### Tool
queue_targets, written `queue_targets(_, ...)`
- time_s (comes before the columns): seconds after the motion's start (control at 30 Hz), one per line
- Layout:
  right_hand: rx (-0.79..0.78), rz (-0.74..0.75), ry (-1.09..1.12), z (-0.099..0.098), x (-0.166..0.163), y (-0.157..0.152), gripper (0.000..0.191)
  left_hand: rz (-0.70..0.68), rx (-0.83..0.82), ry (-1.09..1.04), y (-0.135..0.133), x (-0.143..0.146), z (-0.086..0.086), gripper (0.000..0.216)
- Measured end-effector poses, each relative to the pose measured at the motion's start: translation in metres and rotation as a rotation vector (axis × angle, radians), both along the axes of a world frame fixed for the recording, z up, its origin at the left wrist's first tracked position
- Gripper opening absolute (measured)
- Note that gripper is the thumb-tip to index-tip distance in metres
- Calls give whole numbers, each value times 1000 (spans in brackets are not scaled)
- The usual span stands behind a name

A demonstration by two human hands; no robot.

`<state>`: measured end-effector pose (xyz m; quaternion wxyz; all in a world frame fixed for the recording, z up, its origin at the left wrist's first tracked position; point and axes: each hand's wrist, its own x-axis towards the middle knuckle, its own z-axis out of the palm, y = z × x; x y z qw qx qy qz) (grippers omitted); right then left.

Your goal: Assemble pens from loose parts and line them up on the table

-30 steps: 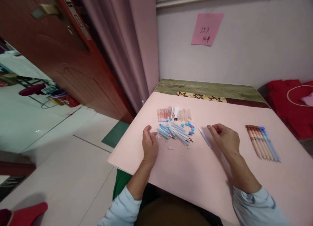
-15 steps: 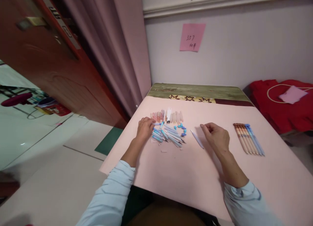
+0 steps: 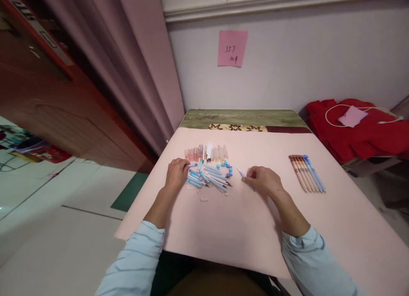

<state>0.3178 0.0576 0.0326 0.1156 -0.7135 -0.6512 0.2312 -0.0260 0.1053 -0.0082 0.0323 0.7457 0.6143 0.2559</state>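
My left hand [image 3: 177,175] is at the left edge of a pile of pen parts, thumb and fingers closed on a short blue pen barrel piece [image 3: 192,164]. Beside it lie several blue-and-white barrel pieces [image 3: 194,183] and pale pen barrels with dark tips [image 3: 219,176]. On the right, my right hand [image 3: 263,180] pinches a slim pale-blue pen barrel [image 3: 242,173] with a pointed white end, low over the table. Small blue caps [image 3: 228,169] form a loose curve between the hands. My right fingers hide the barrel's middle.
Behind the pile stand rows of pinkish clear pieces [image 3: 194,154], white refills [image 3: 209,152] and frosted grips [image 3: 220,153]. Several assembled brown and blue pens [image 3: 307,174] lie side by side at right. Red cloth [image 3: 377,138] sits beyond the table [image 3: 223,227].
My right hand has come down onto the pale-blue barrel and taken hold of it. The left hand stays by the pile with its blue piece. The view has turned right.
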Motion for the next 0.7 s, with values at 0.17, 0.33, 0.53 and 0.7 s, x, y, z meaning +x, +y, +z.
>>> queue_targets(0.17,38,11,-4,-3,-7,-1,19,39,-9,-44,-6,2,-2,14)
queue_targets(0.33,42,21,-9,-5,-7,-1,23,102,26,-125,-13,6,0,13)
queue_targets(0.53,111,-74,10,-2,-8,-3,38,281,88,-479,-47,10,6,10)
queue_targets(0.7,206,-180,45,2,-11,-5,37,248,-22,-859,-85,22,-1,14)
